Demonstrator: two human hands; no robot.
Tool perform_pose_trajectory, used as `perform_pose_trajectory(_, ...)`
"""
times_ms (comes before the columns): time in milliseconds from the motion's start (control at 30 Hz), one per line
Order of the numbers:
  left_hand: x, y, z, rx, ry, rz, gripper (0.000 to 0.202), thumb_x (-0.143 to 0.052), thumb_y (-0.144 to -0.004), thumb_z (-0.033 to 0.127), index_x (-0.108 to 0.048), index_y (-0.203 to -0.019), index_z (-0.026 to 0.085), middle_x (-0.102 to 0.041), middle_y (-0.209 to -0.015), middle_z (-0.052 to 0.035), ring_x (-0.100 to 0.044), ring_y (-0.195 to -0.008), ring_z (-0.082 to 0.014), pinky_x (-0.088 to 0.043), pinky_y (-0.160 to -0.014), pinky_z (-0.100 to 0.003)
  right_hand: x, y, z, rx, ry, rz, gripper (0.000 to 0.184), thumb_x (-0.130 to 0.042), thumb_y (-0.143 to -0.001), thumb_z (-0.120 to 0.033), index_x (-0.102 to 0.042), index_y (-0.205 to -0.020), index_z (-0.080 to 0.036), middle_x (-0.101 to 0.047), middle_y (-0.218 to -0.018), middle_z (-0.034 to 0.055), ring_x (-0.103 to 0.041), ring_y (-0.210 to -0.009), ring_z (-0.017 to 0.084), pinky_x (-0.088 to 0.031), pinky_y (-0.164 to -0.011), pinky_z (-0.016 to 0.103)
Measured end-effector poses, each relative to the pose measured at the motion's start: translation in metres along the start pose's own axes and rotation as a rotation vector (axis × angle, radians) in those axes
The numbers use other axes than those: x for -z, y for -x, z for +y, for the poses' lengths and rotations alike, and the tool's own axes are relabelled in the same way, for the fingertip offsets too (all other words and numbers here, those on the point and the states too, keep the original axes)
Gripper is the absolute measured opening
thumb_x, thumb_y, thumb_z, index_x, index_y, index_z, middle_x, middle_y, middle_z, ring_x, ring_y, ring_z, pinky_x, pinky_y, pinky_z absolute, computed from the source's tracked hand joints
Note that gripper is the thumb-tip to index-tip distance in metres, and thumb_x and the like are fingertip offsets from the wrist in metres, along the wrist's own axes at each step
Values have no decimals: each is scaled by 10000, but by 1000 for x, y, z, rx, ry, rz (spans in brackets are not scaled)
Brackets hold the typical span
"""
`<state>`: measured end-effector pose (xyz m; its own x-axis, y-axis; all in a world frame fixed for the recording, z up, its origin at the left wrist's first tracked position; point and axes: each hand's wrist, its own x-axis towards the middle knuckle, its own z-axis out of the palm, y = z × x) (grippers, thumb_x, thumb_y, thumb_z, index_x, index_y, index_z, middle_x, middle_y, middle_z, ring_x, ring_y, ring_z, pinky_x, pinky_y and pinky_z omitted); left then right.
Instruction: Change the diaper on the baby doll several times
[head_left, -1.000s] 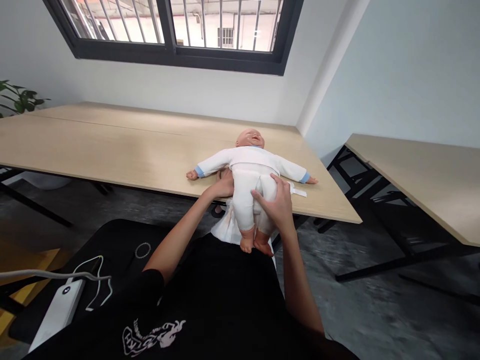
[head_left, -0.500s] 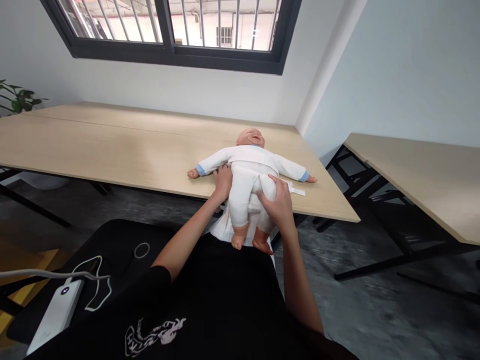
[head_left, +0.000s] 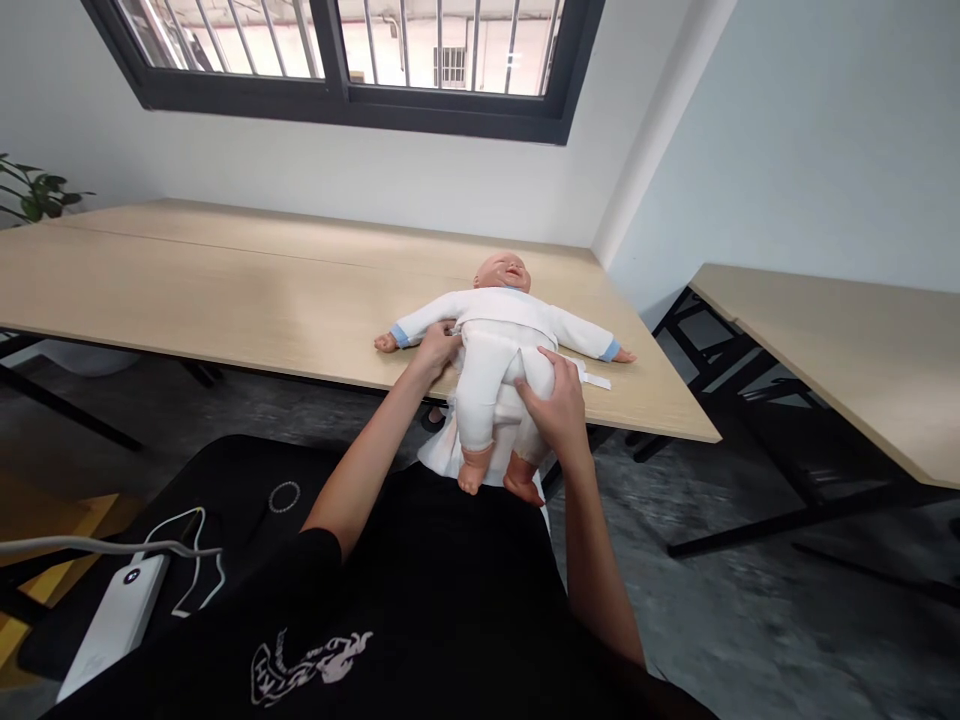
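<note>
A baby doll (head_left: 508,312) in a white top with blue cuffs lies on its back on the table, arms spread and legs hanging over the front edge. White diaper-like material (head_left: 441,448) hangs below and between its legs, and a white tab (head_left: 596,381) sticks out past the hip on the right. My left hand (head_left: 438,350) is closed at the doll's hip on the left, its fingertips pinching the white diaper edge there, partly hidden. My right hand (head_left: 559,405) wraps round the doll's thigh on the right, thumb on the inner side.
The wooden table (head_left: 247,290) runs along the wall under a barred window (head_left: 450,50). A second table (head_left: 840,350) stands to the right. On a black chair (head_left: 247,470) at lower left lie a white power bank (head_left: 116,625) with cables and a bracelet (head_left: 284,497).
My left hand has shifted slightly up and left along the doll's hip, its fingers drawing together in a pinch. My right hand stays on the thigh.
</note>
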<state>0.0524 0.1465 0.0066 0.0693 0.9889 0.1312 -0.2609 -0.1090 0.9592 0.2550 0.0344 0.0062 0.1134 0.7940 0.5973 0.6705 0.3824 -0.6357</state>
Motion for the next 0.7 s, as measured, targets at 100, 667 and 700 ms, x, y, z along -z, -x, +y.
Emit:
perform_pose_trajectory(100, 15, 5, 11, 88, 63, -31, 347, -843, -591, 230, -715, -894, 118, -760, -892, -97, -703, -835, -211, -540, -766, -292, 1, 0, -2, -7, -8, 4, 535, -608, -832, -462, -576, -1277, -168, -588, -1291, 136, -518, -1250, 294, -406, -1133, 519)
perform_pose_trajectory(667, 61, 20, 24, -252, -711, 328, 131, -726, -725, 167, -615, -790, 191, -602, -649, 24, -613, -753, -202, -441, -960, -414, 8, -4, 5, 32, 22, -65, 555, -616, -834, -435, -578, -1324, -178, -590, -1311, 136, -519, -1269, 290, -401, -1149, 508)
perform_pose_trajectory(700, 63, 21, 25, -255, -809, 320, 118, -714, -737, 173, -607, -781, 196, -599, -656, 22, -608, -769, -209, -415, -984, -422, 12, -6, 6, 47, 28, -84, 554, -611, -834, -416, -580, -1334, -178, -588, -1315, 135, -523, -1269, 288, -403, -1151, 506)
